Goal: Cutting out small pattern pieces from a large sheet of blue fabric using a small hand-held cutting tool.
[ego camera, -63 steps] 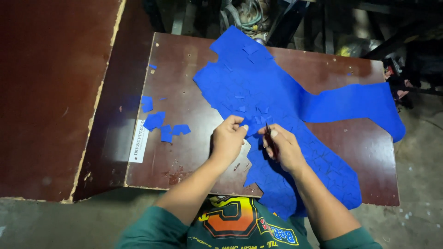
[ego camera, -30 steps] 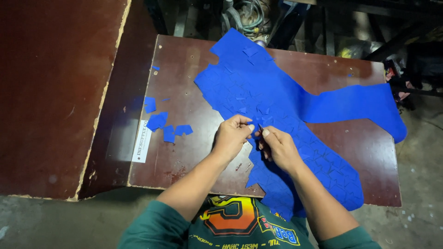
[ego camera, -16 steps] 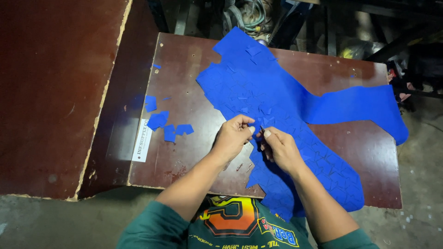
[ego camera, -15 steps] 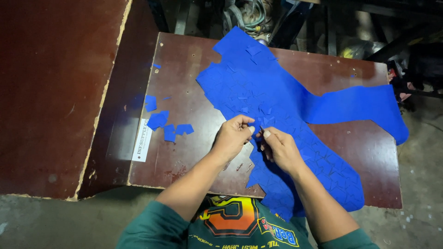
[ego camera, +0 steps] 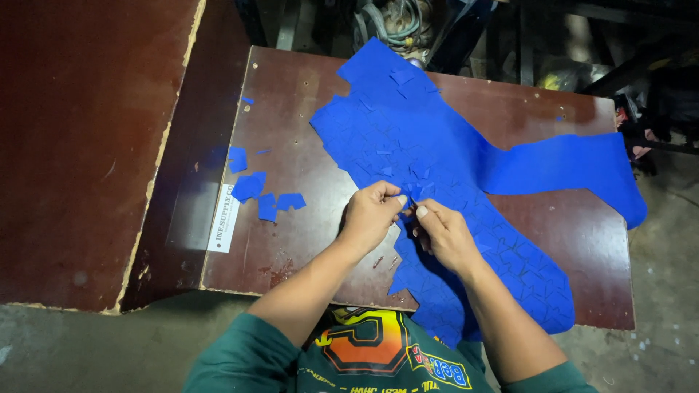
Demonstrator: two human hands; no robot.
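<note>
A large blue sheet (ego camera: 437,145), scored with many small cut shapes, lies spread across a brown wooden table (ego camera: 306,167). My left hand (ego camera: 370,217) and my right hand (ego camera: 444,234) meet at the sheet's near-left edge. Both pinch the same small blue cut piece (ego camera: 410,200) between thumb and fingertips. The piece sits right at the sheet's edge; I cannot tell whether it is still joined to the sheet.
Several loose blue cut pieces (ego camera: 262,196) lie on the table's left part, beside a white label strip (ego camera: 222,218) on a lower ledge. A second brown board (ego camera: 80,145) lies to the left. Cables and dark clutter (ego camera: 408,18) crowd the far side.
My two hands have drawn together at the sheet's edge, fingertips now meeting on a small blue piece. The sheet and loose pieces have not shifted.
</note>
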